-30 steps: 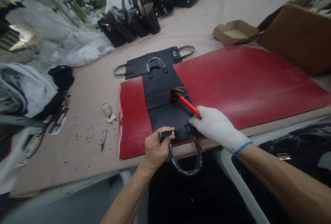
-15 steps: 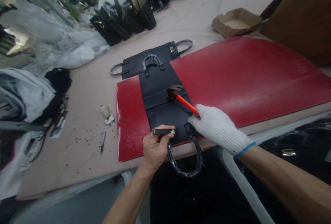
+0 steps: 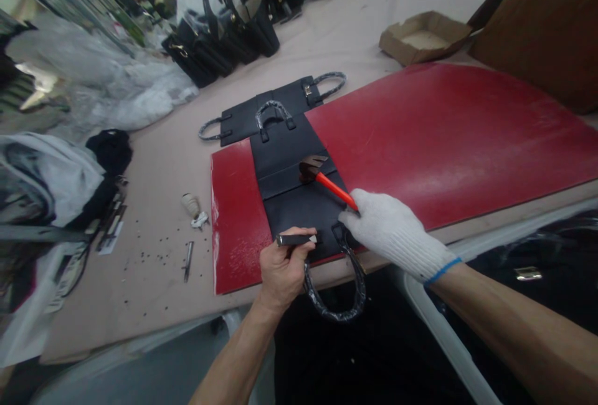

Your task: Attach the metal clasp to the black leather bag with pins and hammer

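My bare left hand [image 3: 284, 268] is closed in a pinch on a short dark bar-shaped tool [image 3: 293, 240] with a pale slanted end. It rests at the near edge of a black bag panel [image 3: 299, 202], where a plastic-wrapped handle [image 3: 335, 316] hangs over the table edge. In a white knit glove, my right hand [image 3: 383, 221] grips a hammer [image 3: 334, 188] by its orange handle. The dark, claw-like hammer head is over the panel; whether it touches is unclear. The panel's far end carries another wrapped handle [image 3: 275, 107].
Red boards [image 3: 448, 143] cover much of the table. Beyond lies another black panel [image 3: 243, 119] with handles. A metal rod [image 3: 188, 262], a small spool [image 3: 190, 204] and scattered dark bits lie left. Black bags [image 3: 224, 50], cardboard boxes [image 3: 425, 37] and plastic wrapping [image 3: 121, 90] are farther back.
The view has shifted slightly. Both hands keep their holds, with the hammer and the dark tool in nearly the same places over the panel.
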`<state>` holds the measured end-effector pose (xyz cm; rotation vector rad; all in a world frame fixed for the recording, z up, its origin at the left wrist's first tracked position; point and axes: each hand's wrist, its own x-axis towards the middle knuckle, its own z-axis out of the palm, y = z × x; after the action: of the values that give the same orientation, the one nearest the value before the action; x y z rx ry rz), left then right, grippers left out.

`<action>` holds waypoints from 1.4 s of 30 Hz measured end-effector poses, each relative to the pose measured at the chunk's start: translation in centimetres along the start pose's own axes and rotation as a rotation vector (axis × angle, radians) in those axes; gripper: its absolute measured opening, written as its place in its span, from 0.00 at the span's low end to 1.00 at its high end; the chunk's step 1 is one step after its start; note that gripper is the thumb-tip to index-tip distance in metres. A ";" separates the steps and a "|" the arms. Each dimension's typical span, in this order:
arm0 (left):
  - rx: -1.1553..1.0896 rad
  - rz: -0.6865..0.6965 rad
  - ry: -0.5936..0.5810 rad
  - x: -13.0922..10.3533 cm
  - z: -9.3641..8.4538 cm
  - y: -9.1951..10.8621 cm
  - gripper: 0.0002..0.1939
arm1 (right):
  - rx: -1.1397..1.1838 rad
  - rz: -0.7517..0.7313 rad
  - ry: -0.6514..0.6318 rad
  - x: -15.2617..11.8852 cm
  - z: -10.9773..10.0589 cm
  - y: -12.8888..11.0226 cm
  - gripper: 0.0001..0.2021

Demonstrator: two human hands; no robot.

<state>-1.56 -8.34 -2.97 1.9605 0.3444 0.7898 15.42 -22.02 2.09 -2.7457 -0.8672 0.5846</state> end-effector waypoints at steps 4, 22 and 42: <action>0.018 0.006 0.005 0.1 0.1 0.3 0.05 | 0.004 -0.002 0.002 -0.1 -0.1 -0.1 0.14; 0.193 0.143 -0.029 0.4 0.8 0.7 0.05 | 0.009 -0.017 0.036 0.0 0.4 0.1 0.14; 0.282 0.202 -0.170 1.4 1.6 1.0 0.05 | 0.202 -0.165 0.090 -0.3 -0.5 0.9 0.13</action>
<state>0.41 -9.17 -2.12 2.3381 0.1634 0.7243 15.86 -22.99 2.34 -2.4717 -0.9460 0.4851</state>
